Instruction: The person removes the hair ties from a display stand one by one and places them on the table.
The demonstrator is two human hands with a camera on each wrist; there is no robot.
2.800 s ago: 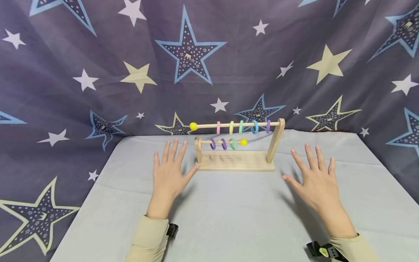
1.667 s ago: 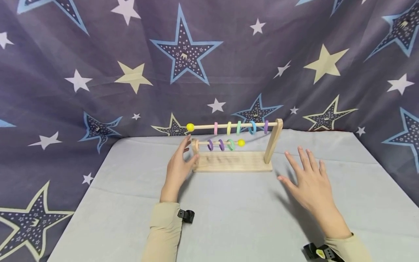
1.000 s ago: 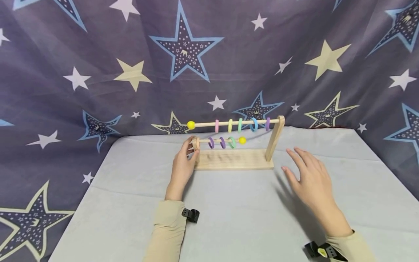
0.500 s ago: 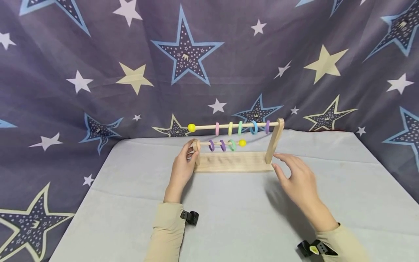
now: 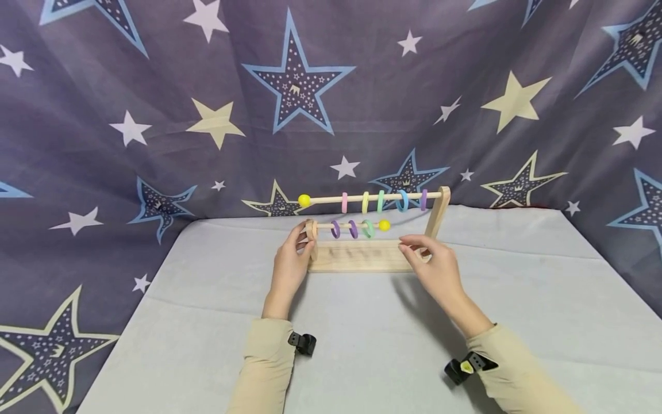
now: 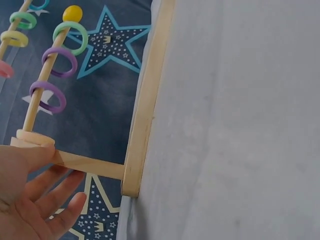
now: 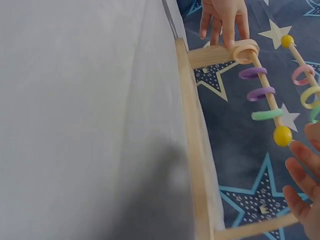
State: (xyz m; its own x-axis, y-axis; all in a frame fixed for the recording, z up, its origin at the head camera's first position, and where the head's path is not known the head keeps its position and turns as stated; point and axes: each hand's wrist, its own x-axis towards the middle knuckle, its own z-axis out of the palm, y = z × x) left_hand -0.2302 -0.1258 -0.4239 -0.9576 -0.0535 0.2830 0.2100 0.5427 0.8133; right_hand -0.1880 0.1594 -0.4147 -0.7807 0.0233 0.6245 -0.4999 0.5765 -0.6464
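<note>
A wooden ring rack (image 5: 362, 257) stands at the back of the table, with two rods on posts. My left hand (image 5: 289, 265) grips its short left post (image 6: 90, 164), thumb in front and fingers behind. The lower rod carries a peach ring (image 6: 36, 136) at the post, two purple rings (image 6: 71, 67), a green ring (image 6: 85, 40) and a yellow end ball (image 7: 282, 136). My right hand (image 5: 437, 270) hovers before the rack's right end, holding nothing, its fingers loosely bent below and right of that ball. Part of the right post is hidden behind it.
The upper rod, fixed to the tall right post (image 5: 437, 215), bears pink (image 5: 345, 202), yellow (image 5: 365, 202), green, blue and purple rings, with a yellow ball (image 5: 304, 200) at its left tip. A star-patterned curtain (image 5: 170, 144) hangs behind the grey tablecloth (image 5: 362, 345).
My left hand has moved right from the table and taken hold of the left post. The right hand has come left to the rack, its spread fingers now bent. The rings keep their places.
</note>
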